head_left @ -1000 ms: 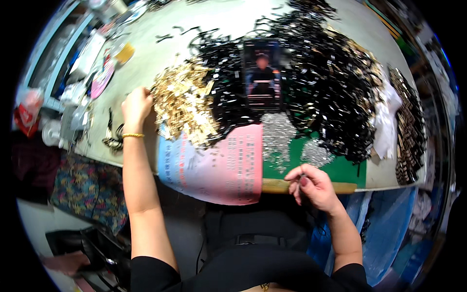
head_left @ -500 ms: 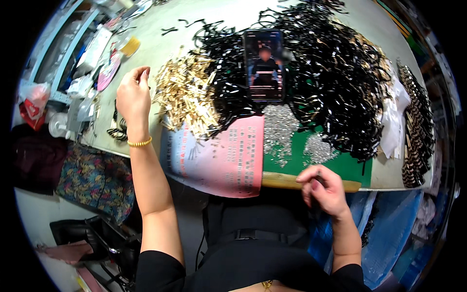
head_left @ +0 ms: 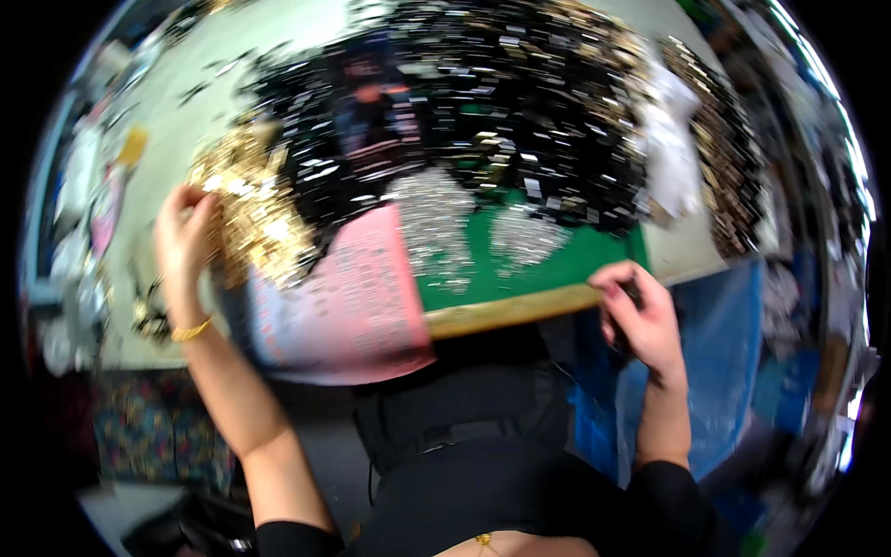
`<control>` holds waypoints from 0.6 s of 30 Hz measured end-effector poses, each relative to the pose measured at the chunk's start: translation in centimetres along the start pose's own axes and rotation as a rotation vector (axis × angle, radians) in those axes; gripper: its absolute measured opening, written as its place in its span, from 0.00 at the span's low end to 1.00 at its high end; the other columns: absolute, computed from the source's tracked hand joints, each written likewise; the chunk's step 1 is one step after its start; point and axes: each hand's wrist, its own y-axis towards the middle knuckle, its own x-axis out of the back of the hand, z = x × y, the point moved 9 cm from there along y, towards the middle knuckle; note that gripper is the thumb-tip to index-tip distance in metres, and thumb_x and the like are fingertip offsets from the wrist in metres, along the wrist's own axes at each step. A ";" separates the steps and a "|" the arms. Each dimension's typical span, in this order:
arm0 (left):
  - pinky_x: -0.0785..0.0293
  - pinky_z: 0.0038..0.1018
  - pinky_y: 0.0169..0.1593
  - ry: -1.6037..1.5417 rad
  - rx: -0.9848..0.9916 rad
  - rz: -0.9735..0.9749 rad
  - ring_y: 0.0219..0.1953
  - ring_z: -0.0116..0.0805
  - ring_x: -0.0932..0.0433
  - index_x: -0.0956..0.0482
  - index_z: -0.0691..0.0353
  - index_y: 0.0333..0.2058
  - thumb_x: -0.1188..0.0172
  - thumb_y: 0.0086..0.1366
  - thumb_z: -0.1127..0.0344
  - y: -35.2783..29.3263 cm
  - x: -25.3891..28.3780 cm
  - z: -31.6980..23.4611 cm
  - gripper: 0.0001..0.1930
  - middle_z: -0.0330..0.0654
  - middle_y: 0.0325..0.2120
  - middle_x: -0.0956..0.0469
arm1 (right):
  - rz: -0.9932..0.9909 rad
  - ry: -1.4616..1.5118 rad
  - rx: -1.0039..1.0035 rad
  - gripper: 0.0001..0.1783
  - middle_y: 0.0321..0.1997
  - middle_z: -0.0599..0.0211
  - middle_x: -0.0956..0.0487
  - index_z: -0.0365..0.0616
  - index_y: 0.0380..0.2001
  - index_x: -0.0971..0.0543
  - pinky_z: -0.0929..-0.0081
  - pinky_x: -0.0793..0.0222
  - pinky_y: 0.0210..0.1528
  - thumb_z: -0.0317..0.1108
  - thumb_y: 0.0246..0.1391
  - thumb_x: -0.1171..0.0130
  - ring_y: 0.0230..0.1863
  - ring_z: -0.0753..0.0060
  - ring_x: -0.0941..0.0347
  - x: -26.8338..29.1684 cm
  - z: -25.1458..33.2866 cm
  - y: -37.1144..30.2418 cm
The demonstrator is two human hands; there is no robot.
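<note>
My left hand (head_left: pixel 183 237), with a yellow beaded bracelet at its wrist, is at the left edge of a pile of small gold metal strips (head_left: pixel 255 209). Its thumb and forefinger are bent toward each other, but blur hides whether anything is between them. By the right end of the wooden front edge (head_left: pixel 520 310), my right hand (head_left: pixel 643 316) is closed. Something dark shows inside its curled fingers; its kind cannot be made out. Small silver pieces (head_left: pixel 434 227) lie in two heaps on a green mat (head_left: pixel 473 292) between my hands.
Black strips (head_left: pixel 538 111) form a large tangled heap across the back, with a phone (head_left: pixel 379 116) standing in it. A pink and blue printed sheet (head_left: pixel 357 306) overhangs the front edge. White plastic (head_left: pixel 670 148) and brown-black strips (head_left: pixel 719 148) lie right. Blue plastic (head_left: pixel 705 362) hangs below.
The whole view has swung and blurred. My left hand has come down to the edge of the gold pile. My right hand stays closed, now further right along the wooden edge.
</note>
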 end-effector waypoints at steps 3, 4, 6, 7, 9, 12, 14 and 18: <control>0.35 0.15 0.34 -0.181 -0.031 -0.119 0.32 0.15 0.29 0.19 0.64 0.44 0.39 0.72 0.66 -0.5 1.4 1.3 0.08 0.33 0.35 0.20 | -0.140 -0.190 -0.011 0.08 0.29 0.73 0.23 0.40 0.45 0.21 0.82 0.35 0.26 0.30 0.69 0.45 0.23 0.85 0.30 3.1 1.6 0.3; 0.39 0.14 0.29 -0.177 0.005 -0.072 0.30 0.14 0.28 0.20 0.61 0.45 0.40 0.74 0.64 -0.8 2.7 0.4 0.08 0.37 0.38 0.17 | -0.178 -0.284 0.000 0.08 0.30 0.71 0.22 0.40 0.44 0.21 0.79 0.32 0.29 0.32 0.68 0.45 0.25 0.82 0.27 4.1 2.2 0.8; 0.32 0.15 0.30 -0.282 -0.152 -0.198 0.29 0.18 0.23 0.22 0.61 0.46 0.43 0.76 0.63 -1.3 2.9 -2.6 0.09 0.45 0.44 0.15 | -0.287 -0.537 0.091 0.09 0.32 0.64 0.19 0.40 0.43 0.20 0.72 0.28 0.36 0.32 0.65 0.44 0.31 0.71 0.23 5.5 4.0 1.5; 0.28 0.17 0.32 -0.368 -0.172 -0.245 0.30 0.21 0.21 0.24 0.62 0.47 0.45 0.77 0.62 -1.4 2.5 -3.3 0.10 0.48 0.46 0.16 | -0.315 -0.648 0.225 0.09 0.34 0.58 0.19 0.40 0.41 0.20 0.67 0.26 0.42 0.33 0.64 0.43 0.37 0.57 0.20 5.9 4.8 1.9; 0.20 0.22 0.38 -0.434 -0.232 -0.294 0.34 0.26 0.17 0.27 0.65 0.49 0.50 0.79 0.63 -2.8 2.3 -4.5 0.11 0.53 0.49 0.16 | -0.321 -0.792 0.338 0.08 0.35 0.58 0.19 0.42 0.40 0.20 0.64 0.26 0.41 0.34 0.63 0.41 0.38 0.53 0.20 4.7 6.2 3.1; 0.19 0.24 0.37 -0.313 -0.457 -0.184 0.34 0.30 0.16 0.23 0.69 0.46 0.50 0.78 0.70 -8.2 -1.2 -13.4 0.09 0.51 0.43 0.15 | -0.395 -0.971 0.462 0.11 0.35 0.58 0.20 0.44 0.38 0.24 0.56 0.24 0.36 0.38 0.61 0.37 0.35 0.48 0.20 2.7 7.8 5.0; 0.19 0.24 0.37 -0.392 -0.509 -0.054 0.34 0.31 0.16 0.19 0.70 0.44 0.46 0.74 0.76 -12.2 -3.9 -14.5 0.07 0.47 0.39 0.15 | -0.455 -1.142 0.498 0.11 0.34 0.58 0.20 0.45 0.40 0.27 0.54 0.24 0.34 0.38 0.61 0.37 0.34 0.47 0.19 1.8 8.1 6.7; 0.21 0.27 0.38 -0.175 -0.352 0.056 0.32 0.35 0.16 0.16 0.63 0.41 0.36 0.60 0.84 -15.8 -8.3 -14.8 0.13 0.43 0.33 0.15 | -0.408 -1.177 0.512 0.11 0.36 0.59 0.19 0.46 0.41 0.27 0.57 0.24 0.36 0.34 0.60 0.37 0.36 0.51 0.19 1.2 7.7 8.0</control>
